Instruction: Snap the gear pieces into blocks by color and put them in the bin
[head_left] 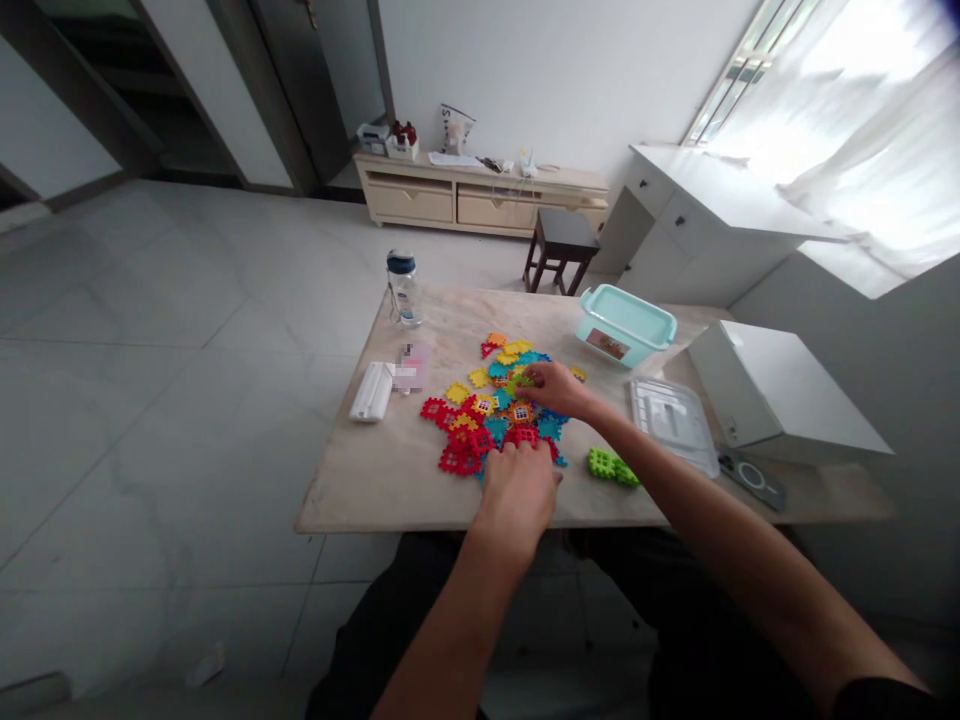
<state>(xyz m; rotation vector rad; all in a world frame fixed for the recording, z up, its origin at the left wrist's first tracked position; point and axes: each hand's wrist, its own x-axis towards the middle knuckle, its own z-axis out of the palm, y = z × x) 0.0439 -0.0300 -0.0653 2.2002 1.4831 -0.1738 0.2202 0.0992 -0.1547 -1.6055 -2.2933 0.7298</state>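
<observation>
The right hand (556,388) pinches a green piece (516,384) at the middle of the bench (341,490), maybe picking, needing a soft lift; the left hand (519,490) bends over red pieces (523,435) nearer the front edge, grip hidden.

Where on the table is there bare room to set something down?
The table is bare at its near-left corner, bordered by the white packet and red pieces, and in the far strip between the bottle and turquoise bin. Crowded: the middle, with left hand and right hand at the colored pieces, and the right, with lid, phone and white box.
</observation>
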